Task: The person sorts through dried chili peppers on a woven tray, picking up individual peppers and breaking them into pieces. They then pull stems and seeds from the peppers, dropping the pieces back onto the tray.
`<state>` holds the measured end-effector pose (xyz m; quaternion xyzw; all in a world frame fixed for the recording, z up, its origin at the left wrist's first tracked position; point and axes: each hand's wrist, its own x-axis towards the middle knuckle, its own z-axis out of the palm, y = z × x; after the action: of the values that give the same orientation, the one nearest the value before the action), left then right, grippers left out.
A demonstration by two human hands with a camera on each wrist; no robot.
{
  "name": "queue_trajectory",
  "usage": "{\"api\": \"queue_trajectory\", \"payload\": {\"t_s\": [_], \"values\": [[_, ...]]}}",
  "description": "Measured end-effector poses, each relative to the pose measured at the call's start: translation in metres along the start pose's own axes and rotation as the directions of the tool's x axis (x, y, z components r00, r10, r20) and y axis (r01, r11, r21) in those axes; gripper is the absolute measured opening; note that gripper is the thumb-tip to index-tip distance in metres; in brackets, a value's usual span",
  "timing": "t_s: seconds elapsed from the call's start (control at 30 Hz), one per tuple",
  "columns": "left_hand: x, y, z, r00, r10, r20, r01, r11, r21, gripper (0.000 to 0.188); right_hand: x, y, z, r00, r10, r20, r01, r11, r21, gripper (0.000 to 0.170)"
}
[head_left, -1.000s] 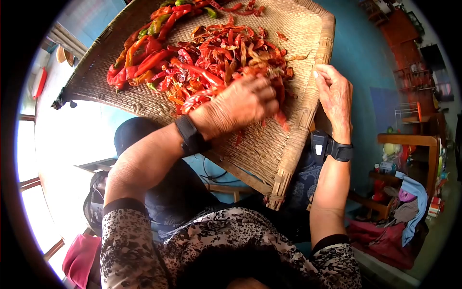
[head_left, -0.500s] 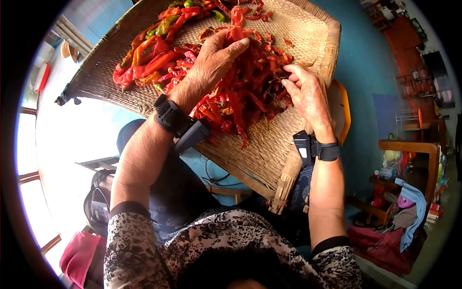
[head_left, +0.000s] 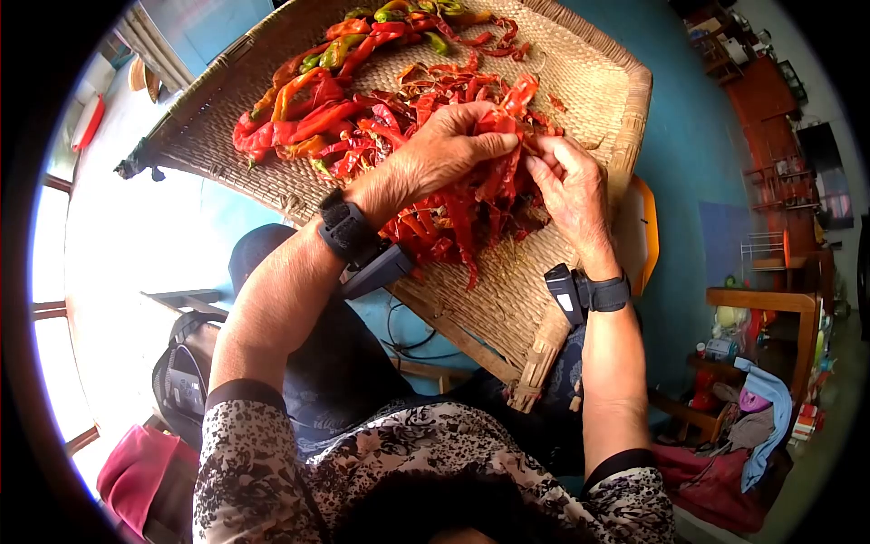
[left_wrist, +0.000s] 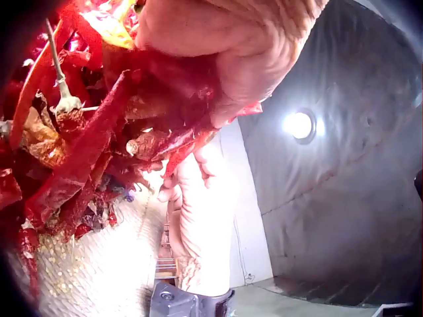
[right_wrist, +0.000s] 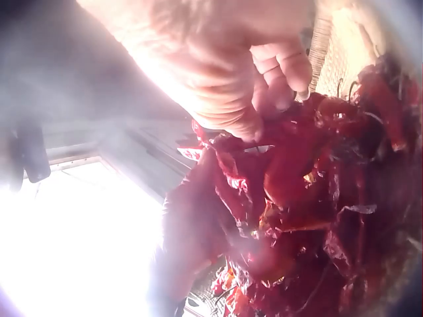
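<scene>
My left hand (head_left: 449,150) pinches a dried red chili pepper (head_left: 518,95) between thumb and fingers, above the woven tray. From the other side, the thumb and curled fingers of my right hand (head_left: 575,195) meet at the same pepper's lower end. In the left wrist view, shrivelled red skin (left_wrist: 175,79) shows under the left fingers, and the right fingertips are close beneath it. Below both hands lies a heap of dried red chilies (head_left: 462,222), some with pale stems. Plumper fresh chilies (head_left: 308,122), red, orange and green, form a band to the left.
The woven tray (head_left: 480,317) slants across the lap, its thick rim running down the right side. An orange-edged container (head_left: 648,236) shows beyond that rim. Farther right is a wooden chair (head_left: 761,299) with clothes; a dark bag (head_left: 186,372) is at the left.
The left hand rose from the heap with a red chili, then moved right to meet the right hand. The right hand left the tray's rim and reached inward to the pepper.
</scene>
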<state>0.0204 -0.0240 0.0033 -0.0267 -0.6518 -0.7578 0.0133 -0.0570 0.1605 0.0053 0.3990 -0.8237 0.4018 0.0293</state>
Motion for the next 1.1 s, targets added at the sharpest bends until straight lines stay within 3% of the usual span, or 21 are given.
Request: {"api": "queue_trajectory", "payload": {"t_s": [0.07,0.13,0.2,0.27,0.33,0.37,0.53,0.6,0.67,0.7,0.73,0.8,0.83,0.87,0.9,0.93,1.0,1.07,1.1], "values": [[0.006,-0.009,-0.001,0.999,0.029,-0.022,-0.028,0.999,0.035,0.013,0.001,0.002,-0.004,1.000,-0.019,-0.021,0.019,1.000,-0.009,0.014],[0.007,-0.011,-0.001,0.996,-0.061,-0.066,0.049,0.984,-0.170,0.012,-0.002,0.007,-0.010,0.997,-0.050,-0.062,0.048,0.998,-0.028,0.012],[0.010,-0.011,-0.003,0.990,0.020,-0.137,-0.042,0.986,-0.159,0.015,-0.003,0.014,-0.018,0.998,-0.032,-0.059,0.033,0.999,0.020,0.017],[0.008,-0.006,-0.003,0.987,-0.018,-0.158,-0.012,0.982,-0.188,0.019,-0.004,0.017,-0.023,0.995,-0.042,-0.092,0.047,0.998,0.047,0.022],[0.011,-0.011,-0.005,0.987,0.019,-0.159,-0.049,0.981,-0.190,0.021,-0.008,0.010,-0.030,0.967,0.254,0.001,-0.247,0.937,0.249,0.025],[0.011,-0.011,-0.004,0.985,0.052,-0.165,-0.084,0.977,-0.194,0.023,-0.010,0.014,-0.031,0.965,0.262,0.003,-0.248,0.911,0.331,0.022],[0.010,-0.008,-0.001,0.984,0.017,-0.178,-0.045,0.987,-0.157,0.027,-0.021,0.032,-0.060,0.949,0.275,-0.152,-0.206,0.911,0.358,0.015],[0.011,-0.008,-0.001,0.979,-0.002,-0.205,-0.013,0.997,-0.072,0.028,-0.025,0.043,-0.077,0.912,0.267,-0.311,-0.183,0.944,0.274,0.015],[0.012,-0.009,0.000,0.979,-0.020,-0.201,0.000,0.995,-0.095,0.028,-0.032,0.055,-0.098,0.840,0.326,-0.434,-0.258,0.943,0.209,0.017],[0.012,-0.007,0.001,0.975,-0.031,-0.221,0.014,0.997,-0.076,0.027,-0.034,0.062,-0.108,0.841,0.282,-0.462,-0.219,0.958,0.184,0.016],[0.012,-0.006,0.002,0.969,-0.040,-0.242,0.027,0.998,-0.056,0.026,-0.038,0.066,-0.115,0.836,0.322,-0.445,-0.269,0.946,0.178,0.018],[0.014,-0.010,0.001,0.976,-0.040,-0.213,0.023,0.996,-0.082,0.025,-0.039,0.061,-0.120,0.751,0.504,-0.426,-0.616,0.768,-0.176,0.019],[0.014,-0.011,0.001,0.982,-0.039,-0.186,0.020,0.994,-0.106,0.023,-0.040,0.065,-0.118,0.752,0.502,-0.427,-0.614,0.769,-0.176,0.019],[0.015,-0.012,0.002,0.982,-0.037,-0.187,0.018,0.994,-0.105,0.023,-0.039,0.066,-0.111,0.844,0.233,-0.484,-0.459,0.779,-0.426,0.020],[0.014,-0.013,0.005,0.984,-0.033,-0.176,0.006,0.989,-0.151,0.021,-0.036,0.066,-0.107,0.887,-0.053,-0.458,-0.297,0.694,-0.656,0.021],[0.015,-0.013,0.006,0.986,-0.027,-0.164,-0.006,0.981,-0.196,0.020,-0.033,0.066,-0.098,0.873,0.149,-0.465,-0.316,0.899,-0.304,0.023],[0.015,-0.014,0.007,0.990,-0.058,-0.127,0.030,0.977,-0.213,0.020,-0.022,0.043,-0.073,0.948,0.229,-0.220,-0.220,0.973,0.068,0.024],[0.013,-0.014,0.010,0.998,-0.043,-0.041,0.033,0.976,-0.214,0.020,-0.014,0.010,-0.041,0.989,0.123,-0.078,-0.106,0.974,0.198,0.022],[0.014,-0.018,0.010,0.998,-0.044,-0.042,0.036,0.985,-0.171,0.020,-0.013,0.006,-0.027,0.991,0.136,-0.021,-0.126,0.961,0.245,0.019]]}}
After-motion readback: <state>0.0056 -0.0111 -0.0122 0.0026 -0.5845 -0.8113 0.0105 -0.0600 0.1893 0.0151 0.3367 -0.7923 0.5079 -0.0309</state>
